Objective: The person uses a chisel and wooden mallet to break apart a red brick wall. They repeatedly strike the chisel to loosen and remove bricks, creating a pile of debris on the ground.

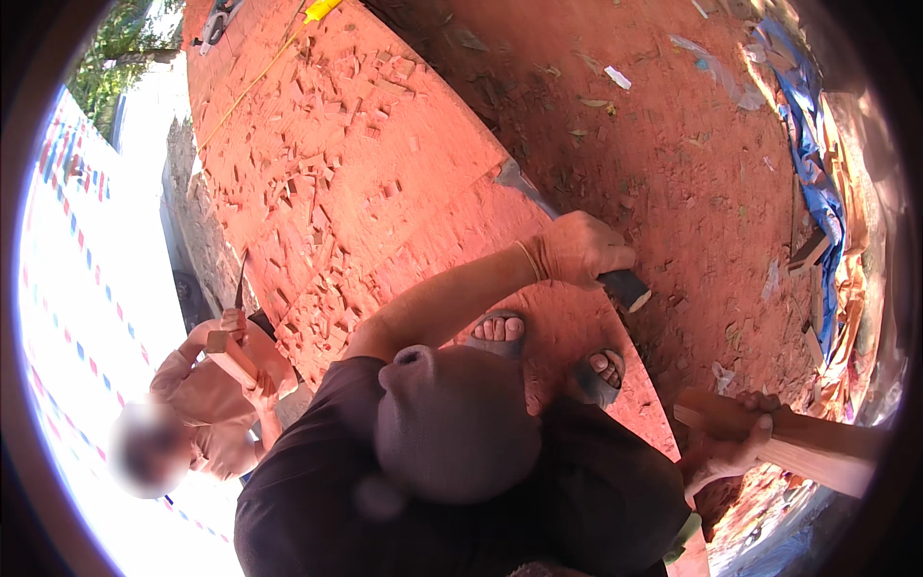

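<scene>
My left hand [582, 252] is closed around the black handle [625, 288] of a machete. Its dark blade [524, 185] points to the upper left, over the edge of the reddish board. At the lower right, my right hand [726, 452] grips a squared wooden beam [817, 447], with fingers over its top and thumb along its side. The beam runs off toward the right rim. The two hands are well apart, and blade and beam do not touch.
Wood chips [322, 216] litter the board [452, 207]. Seated at the left, a co-worker [226, 385] holds a wooden block [231, 358] and a blade. A yellow-handled tool [320, 10] lies at the top; a blue tarp [812, 173] hangs at the right. My sandaled feet [495, 332] stand below.
</scene>
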`<state>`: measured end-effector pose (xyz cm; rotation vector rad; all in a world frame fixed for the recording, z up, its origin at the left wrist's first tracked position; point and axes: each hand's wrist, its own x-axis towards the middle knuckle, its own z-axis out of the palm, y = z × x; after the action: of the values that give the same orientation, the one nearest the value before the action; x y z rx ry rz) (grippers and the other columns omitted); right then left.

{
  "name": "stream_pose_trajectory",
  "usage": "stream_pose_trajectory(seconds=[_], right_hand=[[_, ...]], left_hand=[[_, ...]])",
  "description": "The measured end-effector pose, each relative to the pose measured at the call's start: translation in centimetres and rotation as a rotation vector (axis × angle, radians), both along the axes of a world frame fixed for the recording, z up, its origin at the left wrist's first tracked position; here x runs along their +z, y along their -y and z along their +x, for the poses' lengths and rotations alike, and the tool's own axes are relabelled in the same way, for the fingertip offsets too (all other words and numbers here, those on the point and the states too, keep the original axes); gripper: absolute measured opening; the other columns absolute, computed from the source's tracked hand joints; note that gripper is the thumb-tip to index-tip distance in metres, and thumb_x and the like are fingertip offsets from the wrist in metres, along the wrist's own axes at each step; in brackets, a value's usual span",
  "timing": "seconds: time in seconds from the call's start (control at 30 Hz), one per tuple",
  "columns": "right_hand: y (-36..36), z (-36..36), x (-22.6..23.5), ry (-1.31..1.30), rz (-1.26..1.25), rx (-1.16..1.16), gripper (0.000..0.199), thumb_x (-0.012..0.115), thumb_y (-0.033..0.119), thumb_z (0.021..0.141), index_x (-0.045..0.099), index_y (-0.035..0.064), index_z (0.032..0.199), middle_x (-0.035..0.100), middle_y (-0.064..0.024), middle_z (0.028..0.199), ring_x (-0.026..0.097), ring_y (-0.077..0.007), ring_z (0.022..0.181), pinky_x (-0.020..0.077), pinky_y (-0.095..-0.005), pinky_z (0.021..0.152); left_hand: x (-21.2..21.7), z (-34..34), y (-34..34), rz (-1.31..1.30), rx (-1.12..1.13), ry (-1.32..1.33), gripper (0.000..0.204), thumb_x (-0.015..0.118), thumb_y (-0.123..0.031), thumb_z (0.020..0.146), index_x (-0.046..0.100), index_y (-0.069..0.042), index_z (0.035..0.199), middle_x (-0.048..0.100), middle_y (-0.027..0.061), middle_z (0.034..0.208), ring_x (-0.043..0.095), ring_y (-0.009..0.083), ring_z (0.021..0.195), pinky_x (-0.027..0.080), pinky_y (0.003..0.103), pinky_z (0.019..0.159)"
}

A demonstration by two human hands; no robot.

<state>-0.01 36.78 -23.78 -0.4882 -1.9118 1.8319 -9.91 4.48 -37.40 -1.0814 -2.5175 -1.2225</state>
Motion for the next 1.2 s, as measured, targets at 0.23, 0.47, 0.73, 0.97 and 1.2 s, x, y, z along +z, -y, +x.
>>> stream_pose_trajectory(seconds=[0.23, 0.47, 0.73, 0.97, 1.2], right_hand=[[6.9, 1.6, -6.5, 0.476, 0.220, 0.361, 0.038, 0.069, 0.008, 0.078, 0.055, 0.0004, 0.112, 0.060, -0.0080, 0.089, 0.057, -0.0160, 0.082, 0.0489, -0.0337, 0.078], [5.4, 1.2, -2.8, 0.405, 0.067, 0.219, 0.024, 0.070, -0.002, 0.075, 0.062, -0.0012, 0.098, 0.064, -0.0062, 0.085, 0.060, -0.0135, 0.079, 0.0497, -0.0312, 0.073], [10.9, -2.4, -3.6, 0.713, 0.221, 0.402, 0.031, 0.071, 0.005, 0.074, 0.062, -0.0027, 0.103, 0.065, -0.0073, 0.083, 0.061, -0.0165, 0.078, 0.0508, -0.0321, 0.070], [4.0, 2.0, -7.2, 0.403, 0.156, 0.226, 0.019, 0.069, 0.000, 0.075, 0.064, -0.0014, 0.094, 0.065, -0.0057, 0.081, 0.061, -0.0145, 0.074, 0.0506, -0.0302, 0.069], [0.8, 1.2, -1.4, 0.303, 0.075, 0.045, 0.017, 0.069, 0.006, 0.079, 0.063, -0.0035, 0.093, 0.064, -0.0103, 0.078, 0.061, -0.0197, 0.067, 0.0522, -0.0343, 0.062]], left_hand=[[-0.2, -0.7, -0.2, -0.017, 0.060, 0.024, 0.026, 0.075, -0.019, 0.065, 0.061, -0.015, 0.086, 0.059, 0.0038, 0.072, 0.064, 0.0290, 0.067, 0.051, 0.042, 0.058], [-0.6, -1.6, -0.7, -0.065, 0.085, 0.024, 0.028, 0.077, -0.020, 0.063, 0.061, -0.015, 0.086, 0.060, 0.0031, 0.072, 0.066, 0.0276, 0.069, 0.051, 0.042, 0.056], [-0.7, -1.9, -0.7, -0.052, 0.166, -0.001, 0.034, 0.079, -0.018, 0.058, 0.060, -0.017, 0.087, 0.061, 0.0018, 0.070, 0.067, 0.0287, 0.068, 0.052, 0.044, 0.056], [-0.7, -2.6, -0.6, -0.065, 0.283, -0.027, 0.029, 0.078, -0.020, 0.063, 0.063, -0.018, 0.088, 0.063, 0.0021, 0.070, 0.068, 0.0267, 0.067, 0.052, 0.042, 0.055], [0.7, 0.3, -0.4, 0.020, 0.143, -0.005, 0.028, 0.077, -0.015, 0.061, 0.060, -0.017, 0.084, 0.061, 0.0015, 0.071, 0.066, 0.0270, 0.066, 0.052, 0.041, 0.056]])
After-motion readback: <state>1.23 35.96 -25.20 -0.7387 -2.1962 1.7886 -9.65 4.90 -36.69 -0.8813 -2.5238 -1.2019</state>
